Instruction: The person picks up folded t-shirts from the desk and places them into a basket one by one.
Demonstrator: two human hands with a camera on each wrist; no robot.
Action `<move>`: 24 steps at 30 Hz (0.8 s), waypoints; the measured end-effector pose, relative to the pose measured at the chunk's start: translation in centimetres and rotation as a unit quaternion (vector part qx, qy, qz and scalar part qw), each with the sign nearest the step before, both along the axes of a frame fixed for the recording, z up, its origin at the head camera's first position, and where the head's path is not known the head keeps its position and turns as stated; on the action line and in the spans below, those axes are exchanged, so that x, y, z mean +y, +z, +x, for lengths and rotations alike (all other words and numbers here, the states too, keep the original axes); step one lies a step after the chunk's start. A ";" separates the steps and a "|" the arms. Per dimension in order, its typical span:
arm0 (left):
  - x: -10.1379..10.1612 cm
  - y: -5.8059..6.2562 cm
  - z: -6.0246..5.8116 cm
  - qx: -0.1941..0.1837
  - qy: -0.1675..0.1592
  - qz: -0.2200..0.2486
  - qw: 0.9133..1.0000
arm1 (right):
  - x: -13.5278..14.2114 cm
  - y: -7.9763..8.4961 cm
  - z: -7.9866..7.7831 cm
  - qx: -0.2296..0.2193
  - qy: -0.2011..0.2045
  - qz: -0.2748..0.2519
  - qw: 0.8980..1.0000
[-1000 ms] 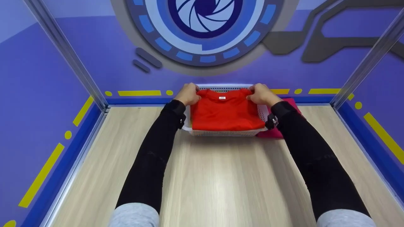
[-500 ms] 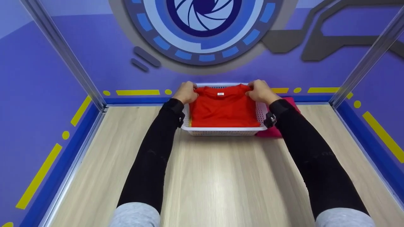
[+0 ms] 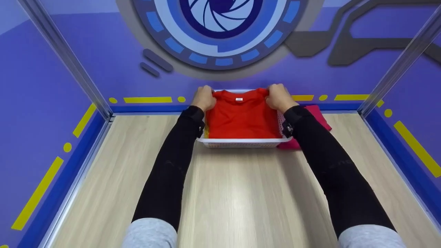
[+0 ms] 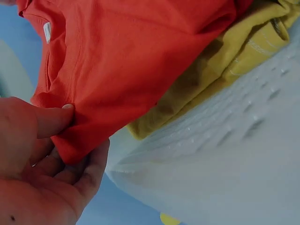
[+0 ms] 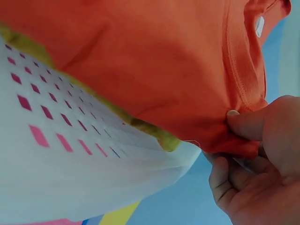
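Note:
A folded red T-shirt (image 3: 243, 119) with a small white neck label lies in a white plastic basket (image 3: 244, 140) against the back wall. My left hand (image 3: 204, 98) pinches its left shoulder corner, thumb on top and fingers beneath, as the left wrist view shows. On the opposite side, my right hand (image 3: 279, 98) pinches the right shoulder corner the same way. Under the red shirt is a folded yellow garment (image 4: 215, 70), seen along the basket's perforated wall in both wrist views. The far rim is partly covered by the shirt's collar.
A folded pink-red cloth (image 3: 317, 115) lies on the wooden table (image 3: 227, 193) to the right of the basket, partly behind my right forearm. Blue-purple printed panels (image 3: 165, 82) with metal corner posts enclose the table at the back and sides.
Both hands have moved slightly toward the back wall with the shirt's shoulders. The shirt's near edge, earlier over the front rim, now sits inside the basket, leaving that rim visible.

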State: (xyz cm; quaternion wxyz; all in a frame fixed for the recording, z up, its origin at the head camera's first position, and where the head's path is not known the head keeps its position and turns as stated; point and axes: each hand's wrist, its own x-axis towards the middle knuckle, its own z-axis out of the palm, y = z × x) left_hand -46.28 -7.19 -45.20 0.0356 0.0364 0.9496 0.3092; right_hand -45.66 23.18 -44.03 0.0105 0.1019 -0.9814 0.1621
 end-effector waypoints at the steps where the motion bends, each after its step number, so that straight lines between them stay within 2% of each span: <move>1: 0.1 0.1 0.0 -0.001 0.002 -0.002 1.000 | 0.0 -0.1 -0.1 -0.005 -0.001 0.003 1.000; 4: 0.4 0.1 -0.2 -0.009 0.004 -0.005 1.000 | 0.0 -0.4 -0.4 -0.017 -0.008 0.012 1.000; 10: 0.8 0.2 -0.5 -0.007 0.016 -0.017 1.000 | -0.3 -0.5 -0.6 -0.012 -0.031 0.020 0.999; 15: 1.2 -0.1 -0.4 -0.014 -0.001 -0.045 0.999 | -0.5 -0.8 -0.5 -0.028 -0.022 0.064 0.997; 17: 1.2 -0.2 -0.2 -0.011 -0.011 -0.063 0.998 | -0.5 -1.0 -0.4 -0.012 -0.020 0.082 0.996; 20: 1.3 -0.1 0.2 0.016 -0.021 -0.097 0.995 | -0.5 -1.0 -0.2 0.045 -0.019 0.098 0.994; 22: 1.4 0.2 0.5 0.038 -0.032 -0.117 0.992 | -0.5 -1.0 0.0 0.085 -0.011 0.096 0.992; 24: 1.4 0.5 0.7 0.043 -0.057 -0.136 0.988 | -0.6 -1.0 0.2 0.103 0.007 0.087 0.991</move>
